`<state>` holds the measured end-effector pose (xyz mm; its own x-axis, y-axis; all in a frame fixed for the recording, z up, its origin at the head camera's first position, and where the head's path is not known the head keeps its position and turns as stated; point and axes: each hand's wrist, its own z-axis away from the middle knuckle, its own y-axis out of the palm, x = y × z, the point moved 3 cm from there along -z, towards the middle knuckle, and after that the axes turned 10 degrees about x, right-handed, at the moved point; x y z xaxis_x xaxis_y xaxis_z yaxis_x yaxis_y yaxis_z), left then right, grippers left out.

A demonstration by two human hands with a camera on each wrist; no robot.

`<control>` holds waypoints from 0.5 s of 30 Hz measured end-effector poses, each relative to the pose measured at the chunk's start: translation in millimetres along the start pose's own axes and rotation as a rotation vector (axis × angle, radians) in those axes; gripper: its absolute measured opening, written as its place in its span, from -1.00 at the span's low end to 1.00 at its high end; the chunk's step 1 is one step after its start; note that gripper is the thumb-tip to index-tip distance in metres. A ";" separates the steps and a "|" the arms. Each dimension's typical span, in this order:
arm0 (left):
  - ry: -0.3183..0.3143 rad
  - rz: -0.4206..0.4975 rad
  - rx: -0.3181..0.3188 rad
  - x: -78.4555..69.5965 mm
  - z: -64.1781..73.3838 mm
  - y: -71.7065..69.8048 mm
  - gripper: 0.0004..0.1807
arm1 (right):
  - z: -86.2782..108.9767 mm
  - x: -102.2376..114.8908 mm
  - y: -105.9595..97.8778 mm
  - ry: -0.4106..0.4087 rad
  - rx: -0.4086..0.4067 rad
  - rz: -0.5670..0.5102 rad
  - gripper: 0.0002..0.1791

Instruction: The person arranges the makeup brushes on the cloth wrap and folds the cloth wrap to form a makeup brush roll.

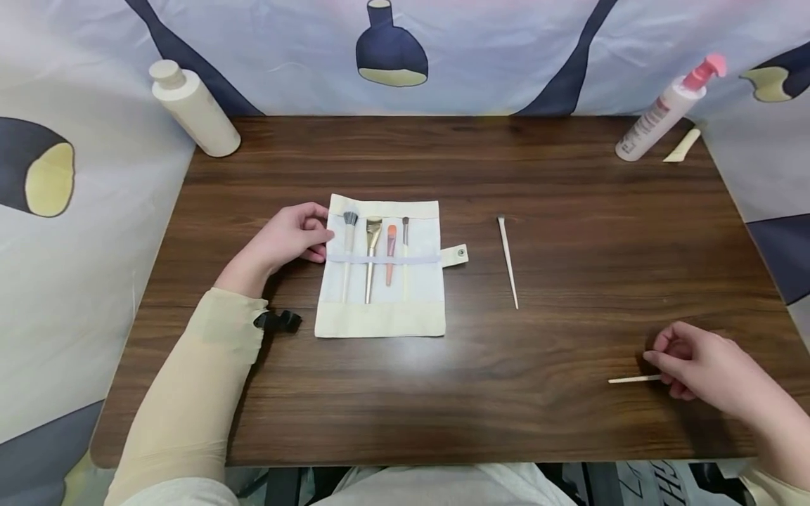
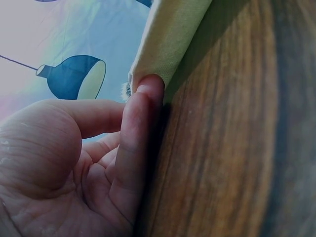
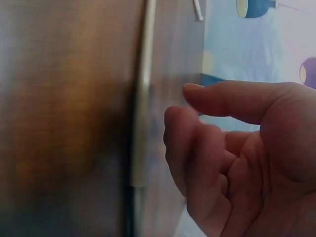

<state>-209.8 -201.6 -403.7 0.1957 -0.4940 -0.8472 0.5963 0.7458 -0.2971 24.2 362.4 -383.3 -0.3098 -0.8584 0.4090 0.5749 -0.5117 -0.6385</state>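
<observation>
My left hand (image 1: 291, 235) pinches the left edge of a cream fabric brush roll (image 1: 380, 320), which lies unfolded on the table. In the left wrist view, a fingertip and the thumb meet at the edge of the cloth (image 2: 165, 47). Several makeup brushes sit under its elastic band, among them a gold one (image 1: 371, 246) and an orange-tipped one (image 1: 390, 256). At the lower right, my right hand (image 1: 702, 365) is just over a slim pale brush (image 1: 633, 379), partly hidden by it. The right wrist view shows the pale stick (image 3: 144, 89) beside the loosely bent fingers, outside their grasp.
Another slim white brush (image 1: 508, 260) lies right of the roll, past its snap strap (image 1: 455, 255). A white bottle (image 1: 196, 109) stands at the back left corner. At the back right is a pink-topped pump bottle (image 1: 664, 112). Printed cloth (image 1: 304, 63) borders the wooden table (image 1: 569, 197).
</observation>
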 end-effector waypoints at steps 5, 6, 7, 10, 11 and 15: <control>0.003 0.011 0.015 1.0 -4.8 3.2 -0.59 | -2.3 -12.5 12.2 -0.004 -0.021 -0.090 -0.68; 0.005 0.012 0.022 0.6 -6.7 4.6 -0.59 | -1.5 -13.2 14.9 -0.004 -0.032 -0.094 -0.69; 0.007 0.016 0.030 0.3 -8.5 6.1 -0.60 | -0.3 -13.7 17.4 -0.006 -0.046 -0.091 -0.71; 0.008 0.021 0.042 -0.3 -12.1 9.1 -0.61 | 3.7 -13.8 23.9 -0.009 -0.080 -0.079 -0.75; 0.007 0.024 0.043 -0.6 -12.7 9.6 -0.61 | 5.3 -13.3 25.5 -0.009 -0.085 -0.068 -0.76; 0.004 0.014 0.035 -1.1 -12.2 8.7 -0.61 | 13.4 -11.6 27.8 -0.071 -0.239 -0.012 -0.83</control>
<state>-214.3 -189.1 -410.8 0.2011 -0.4814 -0.8531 0.6205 0.7365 -0.2693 53.9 358.6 -397.1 -0.2562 -0.8518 0.4570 0.3730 -0.5233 -0.7662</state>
